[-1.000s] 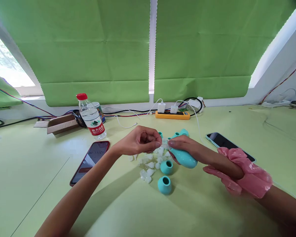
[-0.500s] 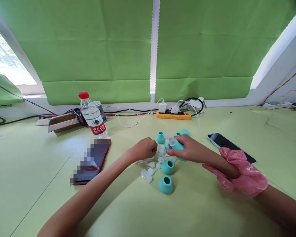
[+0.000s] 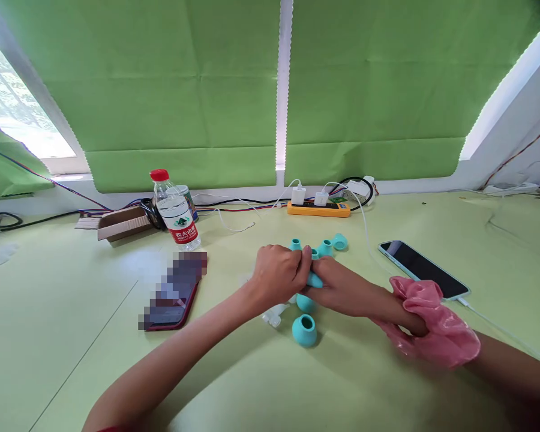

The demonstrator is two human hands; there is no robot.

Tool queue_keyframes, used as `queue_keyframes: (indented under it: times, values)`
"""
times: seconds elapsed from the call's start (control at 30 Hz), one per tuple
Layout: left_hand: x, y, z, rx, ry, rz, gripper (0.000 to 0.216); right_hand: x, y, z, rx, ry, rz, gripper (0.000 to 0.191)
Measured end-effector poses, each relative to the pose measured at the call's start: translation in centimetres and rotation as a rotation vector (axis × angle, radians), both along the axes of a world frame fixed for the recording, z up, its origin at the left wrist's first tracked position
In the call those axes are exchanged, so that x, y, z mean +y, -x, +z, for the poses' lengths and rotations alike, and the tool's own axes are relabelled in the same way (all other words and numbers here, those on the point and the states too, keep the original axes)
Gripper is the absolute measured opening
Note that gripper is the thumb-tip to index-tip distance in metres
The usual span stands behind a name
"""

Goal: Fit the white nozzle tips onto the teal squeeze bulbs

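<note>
My right hand is closed around a turquoise hollow rubbery piece, of which only a small part shows between the hands. Against its left end presses my left hand, fingers curled; whatever they grip is hidden. Just in front stands a turquoise bulb-shaped piece with a round opening, and another is partly covered by the hands. Several more turquoise pieces sit behind the hands. Translucent white plastic parts lie below my left hand, mostly hidden by it.
Left of the hands lie a dark phone with a red edge and a water bottle with a red cap. An open cardboard box is behind. An orange power strip with chargers lies along the wall; a phone on a cable is at right.
My left hand has moved right and now meets the turquoise piece in my right hand, covering its clear end. My right hand has turned and shifted slightly toward the left.
</note>
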State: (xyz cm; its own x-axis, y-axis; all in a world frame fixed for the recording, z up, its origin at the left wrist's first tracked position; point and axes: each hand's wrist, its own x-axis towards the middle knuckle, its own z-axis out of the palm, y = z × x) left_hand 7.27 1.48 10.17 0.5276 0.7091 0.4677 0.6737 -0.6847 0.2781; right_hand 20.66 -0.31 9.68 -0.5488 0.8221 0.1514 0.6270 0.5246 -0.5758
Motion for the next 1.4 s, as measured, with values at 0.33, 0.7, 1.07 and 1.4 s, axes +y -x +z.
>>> queue_keyframes:
  times: [0.33,0.7,1.07,1.4]
  values:
    - [2.4,1.4,0.4,-0.462,0.557,-0.128,0.047,-1.4,-2.0,0.9,-0.045,-0.444,-0.040,0.016]
    - [1.1,3.2,-7.6,0.404,-0.065,0.057,0.029,-1.4,-6.7,-2.8,0.186,-0.062,-0.316,0.026]
    - [-2.7,4.4,-8.5,0.191,-0.106,-0.089,0.035,2.5,-8.5,-6.1,0.321,-0.352,-0.649,0.033]
    - [-2.5,3.7,-9.7,0.206,-0.001,-0.019,0.039,2.7,-8.8,-9.6,0.282,-0.417,-0.741,0.024]
